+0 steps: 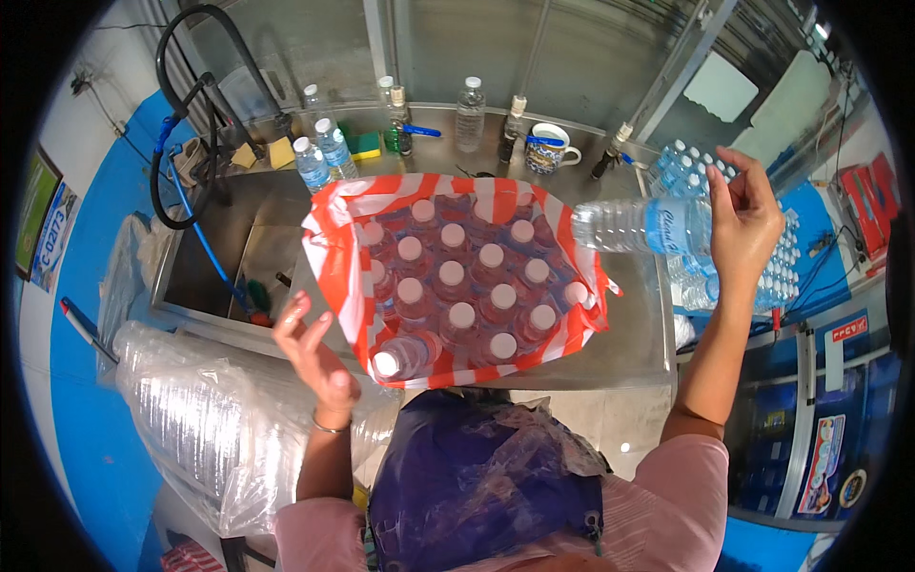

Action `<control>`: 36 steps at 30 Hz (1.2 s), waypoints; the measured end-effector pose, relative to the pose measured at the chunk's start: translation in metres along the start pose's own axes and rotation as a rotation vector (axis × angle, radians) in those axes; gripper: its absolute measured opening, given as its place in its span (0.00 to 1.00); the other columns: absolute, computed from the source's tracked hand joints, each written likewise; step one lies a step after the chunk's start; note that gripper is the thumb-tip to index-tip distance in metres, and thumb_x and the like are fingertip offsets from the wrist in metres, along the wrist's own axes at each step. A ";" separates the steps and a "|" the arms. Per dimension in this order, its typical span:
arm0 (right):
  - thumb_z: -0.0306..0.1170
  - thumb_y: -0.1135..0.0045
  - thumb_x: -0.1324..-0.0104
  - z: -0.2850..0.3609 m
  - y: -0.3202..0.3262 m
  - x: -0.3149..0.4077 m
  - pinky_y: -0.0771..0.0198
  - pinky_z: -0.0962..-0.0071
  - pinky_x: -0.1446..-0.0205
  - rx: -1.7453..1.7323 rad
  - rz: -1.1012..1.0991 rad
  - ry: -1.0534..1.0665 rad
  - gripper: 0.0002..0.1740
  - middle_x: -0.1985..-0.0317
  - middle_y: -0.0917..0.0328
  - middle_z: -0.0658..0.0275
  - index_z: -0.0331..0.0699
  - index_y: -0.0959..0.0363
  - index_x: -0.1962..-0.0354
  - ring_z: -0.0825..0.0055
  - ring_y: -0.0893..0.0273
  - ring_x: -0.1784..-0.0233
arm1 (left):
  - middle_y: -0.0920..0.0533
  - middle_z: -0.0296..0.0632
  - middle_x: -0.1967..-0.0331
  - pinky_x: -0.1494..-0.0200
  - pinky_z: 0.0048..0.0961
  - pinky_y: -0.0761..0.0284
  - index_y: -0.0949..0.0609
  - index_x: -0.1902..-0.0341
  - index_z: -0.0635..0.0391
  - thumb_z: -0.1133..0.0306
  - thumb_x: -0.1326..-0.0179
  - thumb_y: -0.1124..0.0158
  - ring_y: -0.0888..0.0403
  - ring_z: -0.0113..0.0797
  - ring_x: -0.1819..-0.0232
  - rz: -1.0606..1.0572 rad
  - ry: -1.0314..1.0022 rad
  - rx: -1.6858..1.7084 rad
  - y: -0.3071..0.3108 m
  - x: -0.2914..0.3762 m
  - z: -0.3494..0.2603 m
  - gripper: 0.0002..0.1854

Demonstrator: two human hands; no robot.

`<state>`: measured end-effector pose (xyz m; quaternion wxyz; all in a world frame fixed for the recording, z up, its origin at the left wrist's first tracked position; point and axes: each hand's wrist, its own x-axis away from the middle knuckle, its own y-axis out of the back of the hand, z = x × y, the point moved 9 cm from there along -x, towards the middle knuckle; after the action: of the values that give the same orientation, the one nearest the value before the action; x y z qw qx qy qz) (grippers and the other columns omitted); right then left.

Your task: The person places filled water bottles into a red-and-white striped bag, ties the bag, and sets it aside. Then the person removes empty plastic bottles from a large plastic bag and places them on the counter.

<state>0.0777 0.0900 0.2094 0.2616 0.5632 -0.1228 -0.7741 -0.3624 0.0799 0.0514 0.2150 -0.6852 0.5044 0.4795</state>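
A plastic bag with red and white stripes [330,279] stands wide at the mouth on the steel counter. Upright clear bottles with white caps [451,272] are packed inside it. One capped bottle [407,357] leans at the bag's near left corner. My right hand [747,214] holds a clear plastic water bottle [622,226] with a blue label. That bottle lies sideways in the air by the bag's right rim, its base pointing left; its neck is hidden behind the hand. Beside the bag's left side, my left hand [314,350] is empty, fingers apart.
Left of the bag is a steel sink [264,250] with a black hose [159,143]. Bottles [312,164], a sponge [366,146], a mug [549,149] and blue-handled taps [422,130] line the back. Many bottles [775,264] stand at right. A plastic-wrapped pack [207,422] sits front left.
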 end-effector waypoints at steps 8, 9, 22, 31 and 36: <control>0.29 0.38 0.43 -0.136 -0.110 0.100 0.28 0.57 0.68 0.297 0.356 -0.055 0.08 0.74 0.22 0.53 0.42 0.24 0.64 0.52 0.22 0.70 | 0.39 0.60 0.35 0.32 0.50 0.48 0.39 0.32 0.65 0.73 0.47 0.39 0.42 0.57 0.32 0.242 0.286 -0.119 -0.102 0.038 0.023 0.37; 0.29 0.38 0.42 -0.139 -0.119 0.107 0.28 0.57 0.68 0.274 0.325 0.032 0.07 0.74 0.22 0.53 0.42 0.24 0.65 0.53 0.22 0.70 | 0.38 0.61 0.35 0.32 0.50 0.48 0.39 0.32 0.65 0.77 0.49 0.39 0.42 0.57 0.32 0.269 0.301 -0.205 -0.103 0.032 0.023 0.38; 0.29 0.40 0.40 -0.014 -0.084 0.202 0.28 0.60 0.50 -0.280 0.485 -0.349 0.30 0.52 0.27 0.49 0.36 0.37 0.40 0.52 0.26 0.49 | 0.20 0.48 0.64 0.61 0.30 0.25 0.35 0.44 0.65 0.67 0.48 0.26 0.21 0.34 0.65 0.157 0.610 -0.098 -0.069 -0.023 0.049 0.34; 0.24 0.60 0.34 -0.035 -0.189 0.112 0.30 0.78 0.59 -0.957 0.176 -0.729 0.15 0.65 0.22 0.67 0.31 0.28 0.54 0.79 0.25 0.65 | 0.22 0.41 0.72 0.66 0.31 0.30 0.23 0.59 0.62 0.66 0.29 0.49 0.27 0.30 0.72 -0.114 0.488 0.122 -0.090 -0.068 0.128 0.11; 0.25 0.59 0.34 -0.071 -0.273 0.045 0.25 0.69 0.57 -1.486 0.097 -0.814 0.14 0.62 0.21 0.58 0.32 0.28 0.54 0.69 0.22 0.63 | 0.22 0.39 0.74 0.68 0.30 0.28 0.24 0.57 0.63 0.69 0.29 0.51 0.24 0.29 0.72 -0.327 0.815 0.235 -0.082 -0.100 0.247 0.10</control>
<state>0.0608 0.3006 0.0169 0.5320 -0.0834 0.3091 -0.7839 -0.4003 0.3533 0.0127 0.1479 -0.8597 0.4838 0.0699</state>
